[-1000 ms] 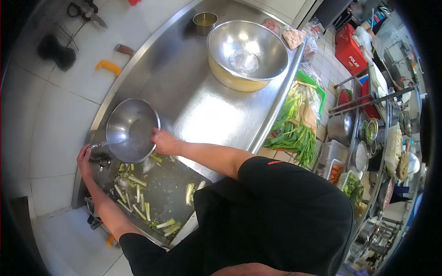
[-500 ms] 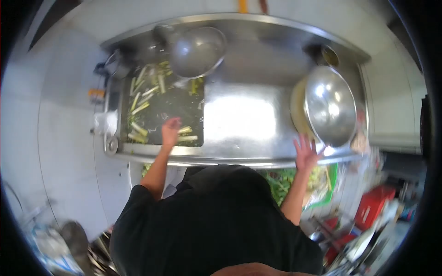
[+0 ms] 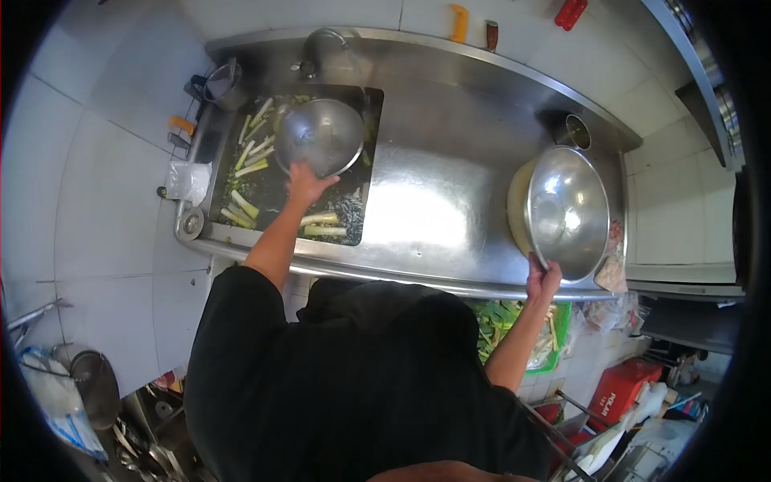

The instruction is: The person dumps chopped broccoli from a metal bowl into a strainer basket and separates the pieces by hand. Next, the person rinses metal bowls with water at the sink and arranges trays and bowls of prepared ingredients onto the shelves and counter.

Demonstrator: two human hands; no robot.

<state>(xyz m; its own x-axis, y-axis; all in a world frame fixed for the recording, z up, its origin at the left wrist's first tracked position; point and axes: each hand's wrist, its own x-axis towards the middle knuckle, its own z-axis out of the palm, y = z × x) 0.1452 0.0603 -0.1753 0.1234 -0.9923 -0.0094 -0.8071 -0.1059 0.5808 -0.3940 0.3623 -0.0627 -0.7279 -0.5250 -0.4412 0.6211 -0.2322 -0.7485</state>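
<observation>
My left hand (image 3: 307,189) reaches over the sink basin (image 3: 277,205), its blurred fingers at the near rim of a round metal bowl (image 3: 323,132) and its thumb out to the side. Cut pale-green stalks (image 3: 255,157), like leek or scallion, lie in the water around that bowl. More thick stalks (image 3: 325,230) rest near the basin's front edge. My right hand (image 3: 544,279) is closed on the near rim of a larger metal bowl (image 3: 568,213), which leans tilted against a cream-coloured container (image 3: 520,209) on the steel counter.
A faucet (image 3: 328,36) stands behind the basin. A metal pot (image 3: 225,84) sits at the back left, and a metal cup (image 3: 575,131) at the back right. Under the counter's front edge is a green crate (image 3: 558,337) with leafy vegetables. A red box (image 3: 622,394) is lower right.
My left hand has moved forward to the smaller bowl, which now sits nearer to me in the basin. My right hand, spread before, has closed on the larger bowl's rim. The view has shifted.
</observation>
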